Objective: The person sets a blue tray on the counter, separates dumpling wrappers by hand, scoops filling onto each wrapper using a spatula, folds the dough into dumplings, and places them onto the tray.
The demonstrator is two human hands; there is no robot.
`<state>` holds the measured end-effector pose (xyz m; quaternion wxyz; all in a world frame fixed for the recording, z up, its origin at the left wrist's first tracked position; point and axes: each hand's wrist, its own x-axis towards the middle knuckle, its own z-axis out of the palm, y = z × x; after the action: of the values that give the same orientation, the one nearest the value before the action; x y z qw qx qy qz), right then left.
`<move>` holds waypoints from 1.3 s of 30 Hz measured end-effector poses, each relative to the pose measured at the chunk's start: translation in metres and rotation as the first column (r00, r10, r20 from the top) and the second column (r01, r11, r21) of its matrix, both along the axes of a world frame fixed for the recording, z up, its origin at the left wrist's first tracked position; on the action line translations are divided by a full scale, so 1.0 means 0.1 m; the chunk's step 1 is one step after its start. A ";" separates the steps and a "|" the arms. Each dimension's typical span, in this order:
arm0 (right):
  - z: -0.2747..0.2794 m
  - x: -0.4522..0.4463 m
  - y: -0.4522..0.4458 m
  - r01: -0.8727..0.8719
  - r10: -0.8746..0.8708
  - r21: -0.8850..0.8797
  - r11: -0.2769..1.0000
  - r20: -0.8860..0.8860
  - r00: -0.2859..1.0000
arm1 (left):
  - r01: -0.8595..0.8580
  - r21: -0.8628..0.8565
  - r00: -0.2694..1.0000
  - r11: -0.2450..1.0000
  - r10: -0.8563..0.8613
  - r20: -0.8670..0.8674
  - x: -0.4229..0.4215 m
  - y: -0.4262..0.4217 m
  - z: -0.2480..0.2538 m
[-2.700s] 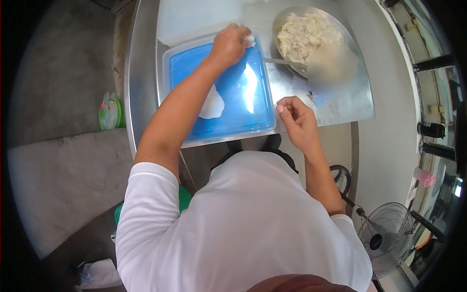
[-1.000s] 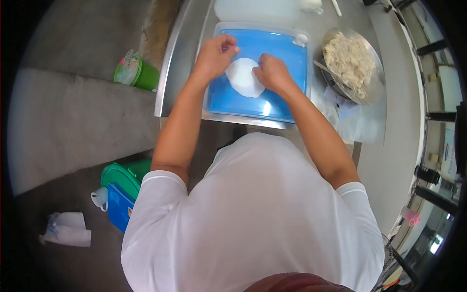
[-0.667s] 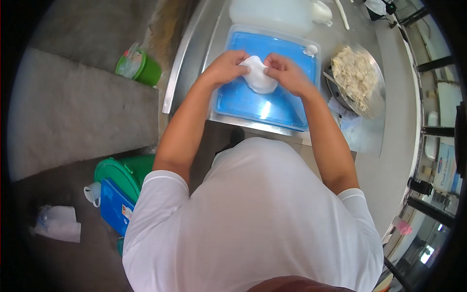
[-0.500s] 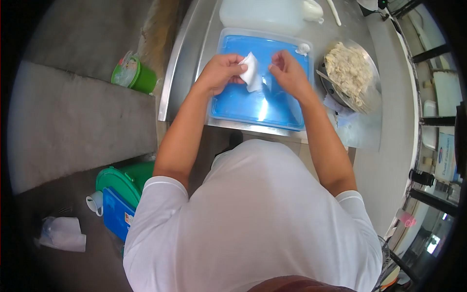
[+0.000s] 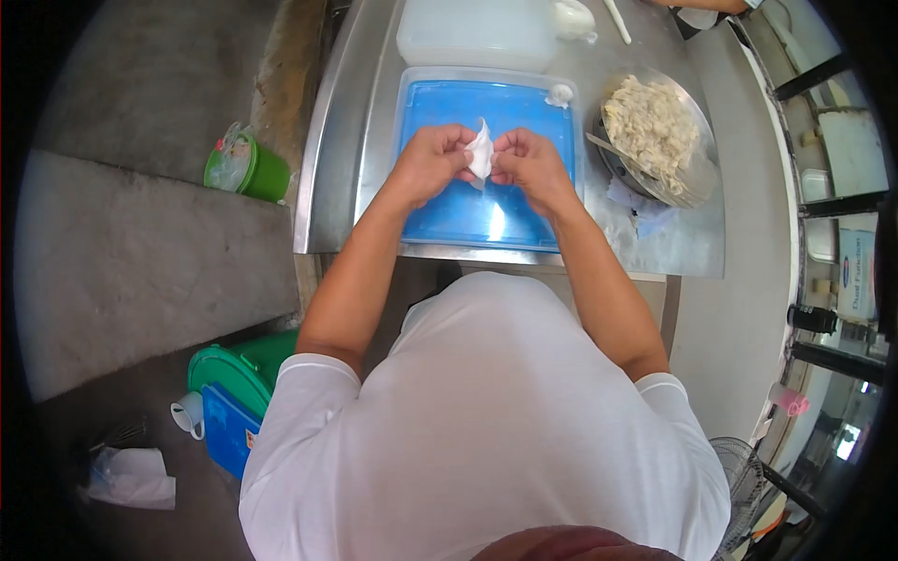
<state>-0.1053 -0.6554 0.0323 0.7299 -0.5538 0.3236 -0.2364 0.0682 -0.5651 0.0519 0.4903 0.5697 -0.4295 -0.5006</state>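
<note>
Between my hands is a thin white dumpling wrapper (image 5: 480, 154), folded upright with a pointed top. My left hand (image 5: 434, 165) pinches its left side, and my right hand (image 5: 530, 168) pinches the right edge; the fingertips nearly meet. Whether filling lies inside is hidden. Both hands are above a blue tray (image 5: 449, 217) with a clear rim. One small white shaped dumpling (image 5: 559, 95) sits in the tray's upper right corner. To the right stands a metal bowl (image 5: 695, 192) heaped with pale, shredded filling (image 5: 650, 131), a flat stick (image 5: 608, 145) resting at its left edge.
Behind the tray are a translucent white container (image 5: 477, 37), a bagged white lump (image 5: 572, 21) and a white rod (image 5: 617, 21). Another person's arm (image 5: 706, 4) shows at the top right. A green bucket (image 5: 267, 176) stands left of the steel table (image 5: 323, 210).
My right hand has come in from the right and now grips the wrapper, which my left hand alone held before. The wrapper is folded narrower. The view has shifted slightly.
</note>
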 end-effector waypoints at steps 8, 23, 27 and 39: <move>-0.13 -0.12 -0.05 -0.004 -0.090 0.439 0.898 0.194 0.977 | -0.085 0.057 0.942 0.995 0.099 -0.322 0.06 0.08 -0.02; 0.32 -0.84 0.09 0.075 -0.209 0.488 0.869 0.226 0.952 | 0.043 -0.273 0.608 0.961 0.192 0.770 -0.12 0.26 0.31; 0.49 -1.01 0.14 -0.082 -0.148 0.453 0.888 0.449 0.881 | 0.322 -0.039 0.921 0.946 -0.322 -0.219 -0.65 -0.18 0.40; 0.05 -1.81 0.24 -0.268 -0.244 0.336 0.903 0.914 0.325 | 0.566 -0.044 0.824 0.823 -0.567 0.010 -1.80 -0.76 0.86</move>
<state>-0.2860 -0.6313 0.0376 0.8836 -0.1381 -0.1227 -0.4302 -0.1113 -0.6409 0.1381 0.3332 0.4044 -0.5894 -0.6149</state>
